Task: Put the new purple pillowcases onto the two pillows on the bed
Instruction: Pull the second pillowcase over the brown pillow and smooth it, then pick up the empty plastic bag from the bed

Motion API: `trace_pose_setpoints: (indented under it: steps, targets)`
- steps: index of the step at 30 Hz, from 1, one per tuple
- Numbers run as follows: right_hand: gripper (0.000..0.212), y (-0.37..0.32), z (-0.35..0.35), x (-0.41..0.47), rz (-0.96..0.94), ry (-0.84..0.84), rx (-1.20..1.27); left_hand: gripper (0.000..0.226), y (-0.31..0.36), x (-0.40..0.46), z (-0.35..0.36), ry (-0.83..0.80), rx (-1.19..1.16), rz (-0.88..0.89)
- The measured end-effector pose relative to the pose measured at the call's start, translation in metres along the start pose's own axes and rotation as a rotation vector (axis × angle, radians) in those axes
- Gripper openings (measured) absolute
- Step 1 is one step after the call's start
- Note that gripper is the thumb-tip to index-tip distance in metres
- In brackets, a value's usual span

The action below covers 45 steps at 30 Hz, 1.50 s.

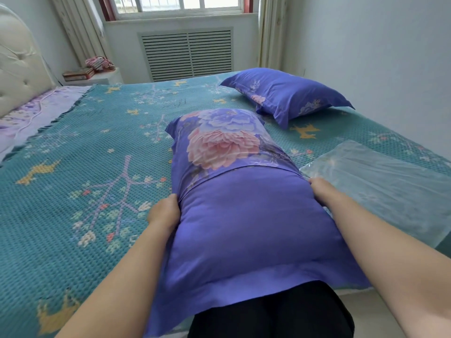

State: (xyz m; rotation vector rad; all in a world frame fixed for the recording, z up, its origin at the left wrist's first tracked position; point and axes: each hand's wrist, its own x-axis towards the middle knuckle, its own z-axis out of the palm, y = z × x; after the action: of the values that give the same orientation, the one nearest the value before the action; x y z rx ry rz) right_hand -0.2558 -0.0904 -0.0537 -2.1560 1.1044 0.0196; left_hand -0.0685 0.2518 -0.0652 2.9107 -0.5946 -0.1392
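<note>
In the lower centre of the frame a pillow in a purple pillowcase (pixel 244 215) stands on end against the near edge of the bed, its far end printed with large pink and lilac flowers and its plain flanged hem hanging over dark clothing at the bottom. The left hand (pixel 164 212) grips the pillow's left side, fingers curled out of sight behind the fabric. The right hand (pixel 324 191) presses on the right side with the fingers wrapped round the edge; how tightly they close cannot be told. A second pillow in a matching purple case (pixel 285 95) lies flat in the upper right, well apart from the held one. Both rest on a teal knitted bedspread (pixel 80 147) patterned with yellow deer and pastel flowers. A clear plastic bag (pixel 380 184) lies flat at the right edge, just beside the right hand. At the upper left are a cream tufted headboard (pixel 17 59), a strip of lilac floral sheet (pixel 31 113) and a white bedside table (pixel 97 78) carrying a box and bunched pink cloth. A slatted radiator cover (pixel 186 53) sits beneath the window at the top.
</note>
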Motion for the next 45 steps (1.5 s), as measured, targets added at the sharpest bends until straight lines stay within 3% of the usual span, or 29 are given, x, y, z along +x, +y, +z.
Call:
trace_pose_setpoints:
  steps: [3, 4, 5, 7, 9, 10, 12, 13, 15, 18, 23, 26, 29, 33, 35, 38, 40, 43, 45]
  targets:
    - [0.028, -0.03, -0.021, -0.024, 0.045, -0.091, 0.156, 0.03, -0.013, 0.014, -0.012, -0.278, 0.181, 0.094]
    - [0.031, -0.039, -0.029, -0.024, 0.015, -0.019, 0.116, 0.033, -0.011, 0.017, -0.023, -0.301, 0.253, 0.121]
    - [0.035, -0.047, -0.038, -0.024, -0.032, 0.128, 0.088, 0.033, -0.002, 0.018, -0.036, -0.237, 0.284, 0.131]
    - [0.038, -0.072, -0.044, -0.035, -0.187, 0.349, 0.169, 0.033, 0.028, 0.012, -0.063, 0.139, 0.149, 0.148]
    - [0.036, -0.095, -0.036, -0.043, -0.373, 0.39, 0.261, 0.04, 0.072, 0.0, -0.076, 0.48, -0.192, 0.295]
    - [0.038, -0.105, -0.028, -0.046, -0.448, 0.329, 0.258, 0.049, 0.093, -0.008, -0.077, 0.476, -0.339, 0.386]
    - [0.051, -0.109, -0.009, -0.043, -0.47, 0.14, 0.144, 0.067, 0.114, -0.016, -0.061, 0.226, -0.418, 0.415]
    - [0.064, -0.102, -0.001, -0.039, -0.393, 0.079, 0.118, 0.069, 0.116, -0.019, -0.048, 0.098, -0.382, 0.322]
    - [0.095, -0.073, 0.005, -0.033, -0.118, 0.032, 0.201, 0.073, 0.106, -0.015, -0.028, 0.022, -0.391, 0.145]
    - [0.091, -0.034, 0.004, -0.028, 0.146, -0.089, 0.365, 0.09, 0.091, -0.009, -0.022, -0.007, -0.537, 0.008]
    - [0.06, -0.053, 0.0, -0.047, 0.059, -0.28, 0.802, 0.111, 0.069, -0.005, -0.037, -0.111, -0.801, -0.117]
    - [0.032, -0.1, -0.015, -0.072, -0.127, -0.11, 0.751, 0.12, 0.051, 0.001, -0.046, -0.109, -1.068, -0.106]
    - [0.022, -0.17, -0.055, -0.093, -0.471, 0.128, 0.582, 0.101, 0.054, -0.01, -0.055, -0.066, -1.436, -0.033]
    - [0.017, -0.263, -0.078, -0.122, -0.96, 0.599, -0.056, 0.047, 0.081, -0.016, -0.069, -0.025, -1.535, 0.044]
    - [0.006, -0.289, -0.068, -0.125, -1.107, 0.94, -0.426, 0.046, 0.095, -0.006, -0.088, -0.036, -1.579, 0.086]
    - [0.012, -0.3, -0.041, -0.102, -1.154, 1.101, -0.776, 0.056, 0.115, 0.006, -0.113, -0.06, -1.587, 0.18]
    - [0.026, -0.294, -0.027, -0.072, -1.017, 1.023, -0.824, 0.068, 0.127, 0.009, -0.114, -0.119, -1.599, 0.151]
    - [0.051, -0.269, 0.004, -0.035, -0.685, 0.49, -0.749, 0.072, 0.136, 0.014, -0.097, -0.135, -1.567, 0.051]
    - [0.065, -0.24, 0.028, -0.019, -0.55, 0.28, -0.717, 0.067, 0.135, 0.018, -0.077, -0.11, -1.513, 0.004]
